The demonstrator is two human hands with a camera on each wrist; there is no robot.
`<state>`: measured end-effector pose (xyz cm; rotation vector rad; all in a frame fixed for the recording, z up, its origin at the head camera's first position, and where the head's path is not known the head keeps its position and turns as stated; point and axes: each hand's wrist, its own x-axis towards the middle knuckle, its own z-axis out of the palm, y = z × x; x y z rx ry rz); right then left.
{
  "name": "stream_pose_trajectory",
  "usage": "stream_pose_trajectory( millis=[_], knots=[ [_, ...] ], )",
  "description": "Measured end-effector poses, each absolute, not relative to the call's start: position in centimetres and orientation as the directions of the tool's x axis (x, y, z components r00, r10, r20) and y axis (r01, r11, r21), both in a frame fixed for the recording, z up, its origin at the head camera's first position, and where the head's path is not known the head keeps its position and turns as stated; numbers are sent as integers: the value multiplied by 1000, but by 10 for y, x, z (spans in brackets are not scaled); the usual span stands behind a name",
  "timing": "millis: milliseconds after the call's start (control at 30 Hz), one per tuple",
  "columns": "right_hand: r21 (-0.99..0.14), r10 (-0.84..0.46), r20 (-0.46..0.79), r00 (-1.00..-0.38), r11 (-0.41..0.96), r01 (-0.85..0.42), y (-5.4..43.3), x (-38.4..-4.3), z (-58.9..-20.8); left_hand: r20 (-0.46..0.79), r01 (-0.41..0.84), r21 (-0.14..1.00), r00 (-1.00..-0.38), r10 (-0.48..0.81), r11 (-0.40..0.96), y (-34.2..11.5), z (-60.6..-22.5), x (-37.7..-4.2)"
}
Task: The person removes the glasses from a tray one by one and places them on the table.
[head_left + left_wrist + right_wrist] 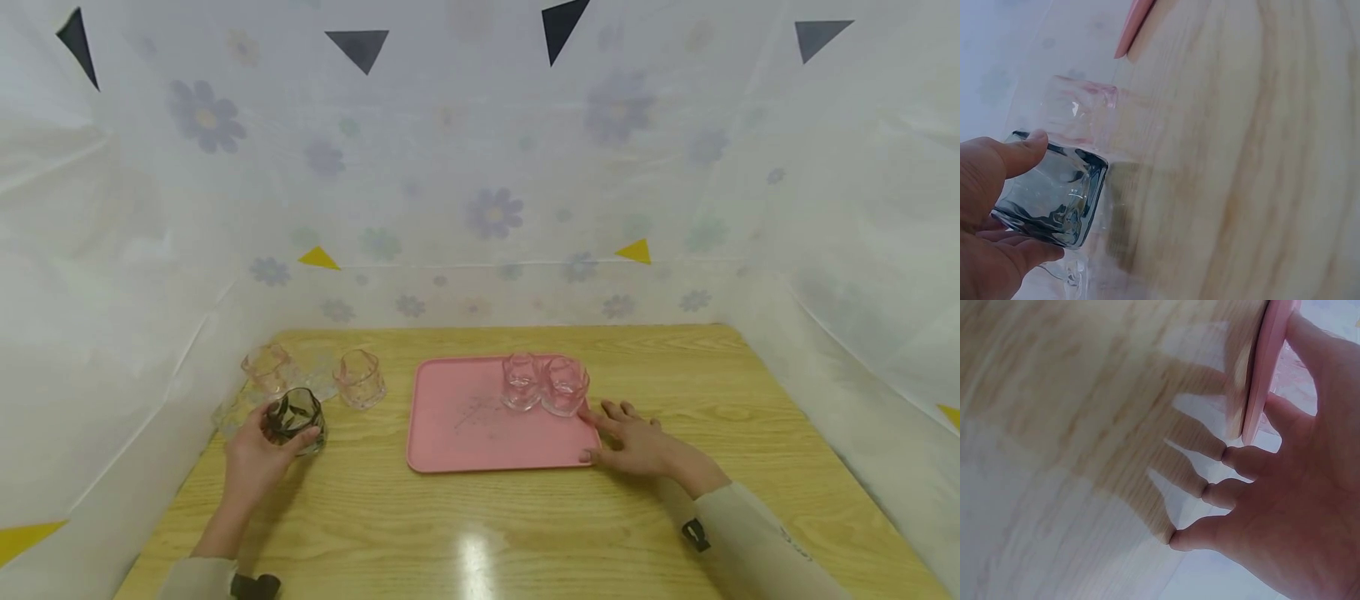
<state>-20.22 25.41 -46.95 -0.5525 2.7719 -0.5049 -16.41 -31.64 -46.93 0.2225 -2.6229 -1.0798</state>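
Note:
My left hand (pixel 253 462) grips a smoky dark glass tumbler (pixel 300 423) between thumb and fingers, at the left side of the table. In the left wrist view the tumbler (pixel 1060 194) is tipped sideways to the camera, with a shadow on the wood beside it. The right hand (pixel 637 443) lies at the right edge of a pink tray (pixel 450 446), fingers spread. Its thumb and index finger are at the tray's rim, while the other fingertips touch the table in the right wrist view. Two glass tumblers, one (pixel 521 383) beside the other (pixel 565 388), stand in the tray's far right corner.
Behind the left hand are a pink-tinted tumbler (pixel 360 380), another pinkish one (pixel 267 368) and clear glassware (pixel 318 377), with more clear glass (pixel 231 414) partly hidden by the hand. White flowered sheeting (pixel 480 167) encloses the wooden table (pixel 390 533) at the back and sides.

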Motion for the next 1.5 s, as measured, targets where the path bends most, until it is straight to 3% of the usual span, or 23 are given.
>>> stream_pose_trajectory(
  millis=[533,1033,1200,1500],
  knots=[
    [-370,-427,-173,-888,863,-343,253,-201,-468,226,-31,694,-939,-258,720,-317,-473,-166],
    [-379,-425,-183,-887,863,-335,253,-201,-467,385,72,659,-888,-253,749,-312,-470,-165],
    [-378,-430,-182,-884,861,-340,253,-201,-466,385,59,639,-888,-253,767,-310,-464,-163],
    [-385,-424,-191,-885,862,-330,253,-202,-468,488,120,540,-851,-194,833,-306,-455,-160]
  ],
)
